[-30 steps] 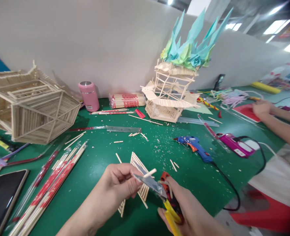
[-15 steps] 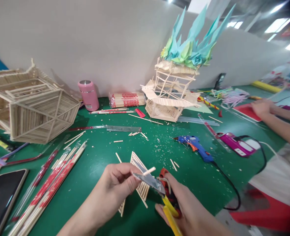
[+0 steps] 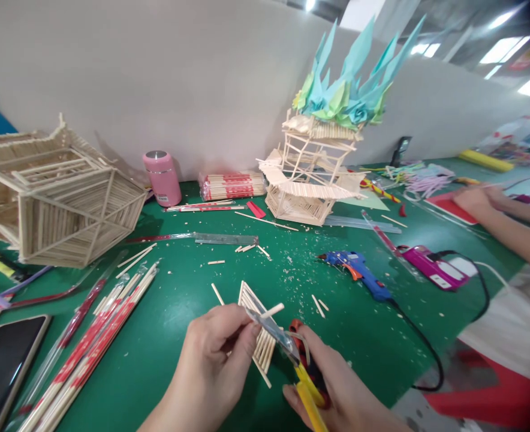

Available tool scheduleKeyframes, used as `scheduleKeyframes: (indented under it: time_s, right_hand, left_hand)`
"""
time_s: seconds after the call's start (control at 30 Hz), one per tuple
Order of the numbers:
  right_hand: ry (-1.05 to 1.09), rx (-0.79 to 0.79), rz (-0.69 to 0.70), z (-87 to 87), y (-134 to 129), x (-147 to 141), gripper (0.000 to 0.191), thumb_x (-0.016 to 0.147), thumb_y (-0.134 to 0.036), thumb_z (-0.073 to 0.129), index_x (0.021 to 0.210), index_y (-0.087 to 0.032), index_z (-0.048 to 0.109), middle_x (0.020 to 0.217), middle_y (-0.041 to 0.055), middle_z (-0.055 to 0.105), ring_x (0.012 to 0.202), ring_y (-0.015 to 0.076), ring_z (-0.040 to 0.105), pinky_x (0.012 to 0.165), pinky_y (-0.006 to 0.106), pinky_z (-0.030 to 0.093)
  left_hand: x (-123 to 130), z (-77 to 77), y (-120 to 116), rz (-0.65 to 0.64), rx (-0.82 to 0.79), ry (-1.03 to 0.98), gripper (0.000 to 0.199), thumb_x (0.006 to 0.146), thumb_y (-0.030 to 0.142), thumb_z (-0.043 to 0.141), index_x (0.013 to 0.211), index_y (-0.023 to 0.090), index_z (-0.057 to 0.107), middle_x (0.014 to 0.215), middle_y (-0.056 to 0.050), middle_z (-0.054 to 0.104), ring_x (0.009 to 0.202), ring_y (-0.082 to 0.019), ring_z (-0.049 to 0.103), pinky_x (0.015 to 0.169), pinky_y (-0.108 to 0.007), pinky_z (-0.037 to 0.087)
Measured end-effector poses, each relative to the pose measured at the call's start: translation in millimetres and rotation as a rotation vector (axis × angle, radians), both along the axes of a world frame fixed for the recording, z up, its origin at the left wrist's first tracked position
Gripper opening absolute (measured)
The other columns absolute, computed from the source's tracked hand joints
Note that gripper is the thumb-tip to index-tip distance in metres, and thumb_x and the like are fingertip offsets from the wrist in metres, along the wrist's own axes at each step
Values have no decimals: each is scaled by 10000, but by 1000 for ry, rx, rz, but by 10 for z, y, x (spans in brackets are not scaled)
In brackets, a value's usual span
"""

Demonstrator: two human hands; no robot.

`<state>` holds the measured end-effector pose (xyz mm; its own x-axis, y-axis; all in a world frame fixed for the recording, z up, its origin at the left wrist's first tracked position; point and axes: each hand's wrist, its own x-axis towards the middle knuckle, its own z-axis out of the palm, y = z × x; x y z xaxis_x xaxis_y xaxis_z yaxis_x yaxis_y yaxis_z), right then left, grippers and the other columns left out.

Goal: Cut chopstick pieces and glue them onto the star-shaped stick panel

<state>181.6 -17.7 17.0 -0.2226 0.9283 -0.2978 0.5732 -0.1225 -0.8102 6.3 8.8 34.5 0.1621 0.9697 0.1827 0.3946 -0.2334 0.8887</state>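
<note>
My left hand (image 3: 222,360) pinches a short wooden stick (image 3: 273,311) between thumb and fingertips. Across that stick lie the metal blades of the yellow-handled shears (image 3: 309,393), which my right hand (image 3: 337,384) grips near the table's front. The blade tips come right up to my left fingertips. Beneath them on the green table rests a small flat panel of parallel sticks (image 3: 265,354), partly covered by my hand and the blades. A loose stick (image 3: 217,294) pokes out behind my left hand.
A blue glue gun (image 3: 357,273) lies right of my hands, its cord trailing off the edge. Bundled sticks (image 3: 89,354) and a phone (image 3: 11,366) are at left. Behind stand a stick model (image 3: 80,216), a pink flask (image 3: 162,180) and a paper-topped stick tower (image 3: 303,189). Another person's hands (image 3: 476,201) work at right.
The shears' blades have turned a little and look narrower. My left hand has shifted slightly right and lower, still pinching the stick. The other person's hands stay nearly in place.
</note>
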Motion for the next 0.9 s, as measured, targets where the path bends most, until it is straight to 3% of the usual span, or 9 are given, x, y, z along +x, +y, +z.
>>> scheduleKeyframes:
  time_s: [0.07, 0.13, 0.27, 0.43, 0.63, 0.73, 0.9]
  right_hand:
    - [-32, 27, 4, 27, -10, 0, 189, 669, -240, 533, 839, -232, 451, 618, -42, 496, 515, 105, 454, 447, 194, 380]
    - [-76, 74, 15, 44, -18, 8, 184, 662, -229, 534, 832, -236, 464, 607, -34, 530, 532, 124, 495, 465, 206, 400]
    - [-162, 129, 7, 34, -14, 15, 169, 643, -202, 531, 790, -242, 457, 619, -18, 568, 576, 153, 540, 516, 231, 438]
    - [-85, 69, 45, 6, 22, 5, 165, 674, -217, 523, 811, -230, 430, 663, -16, 561, 592, 140, 544, 498, 210, 427]
    - [-83, 56, 32, 2, 28, 57, 224, 644, -205, 548, 825, -237, 420, 730, -12, 568, 731, 169, 583, 635, 231, 468]
    - [-115, 66, 56, -39, 26, 76, 232, 624, -179, 555, 791, -234, 403, 672, -32, 539, 598, 134, 521, 549, 219, 441]
    - [-79, 42, 41, -98, 46, 54, 227, 635, -182, 551, 785, -229, 387, 602, -62, 469, 520, 96, 433, 447, 188, 354]
  left_hand:
    - [3, 9, 0, 30, 98, 68, 264, 806, 188, 463, 573, 151, 583, 474, 9, 490, 443, -83, 402, 434, -187, 316]
    - [-1, 16, 2, 12, 81, 51, 269, 810, 191, 456, 576, 151, 581, 476, 12, 475, 443, -82, 389, 429, -187, 306]
    - [-22, 7, 7, -80, -162, -145, 300, 833, 296, 443, 611, 148, 581, 542, -8, 507, 504, -107, 411, 467, -213, 329]
    - [-85, 13, 19, -164, -368, -428, 269, 798, 381, 544, 697, 153, 644, 631, -19, 561, 602, -124, 453, 547, -224, 344]
    - [-168, 9, 91, -349, -623, -739, 314, 701, 457, 660, 624, 153, 650, 469, 54, 378, 442, -55, 246, 422, -217, 160]
    - [-167, -26, 117, -355, -636, -749, 291, 720, 434, 651, 669, 148, 663, 472, 57, 372, 435, -50, 244, 419, -215, 154]
    - [-91, -50, 100, -196, -491, -580, 274, 771, 407, 600, 724, 147, 673, 580, 23, 472, 535, -76, 339, 488, -204, 255]
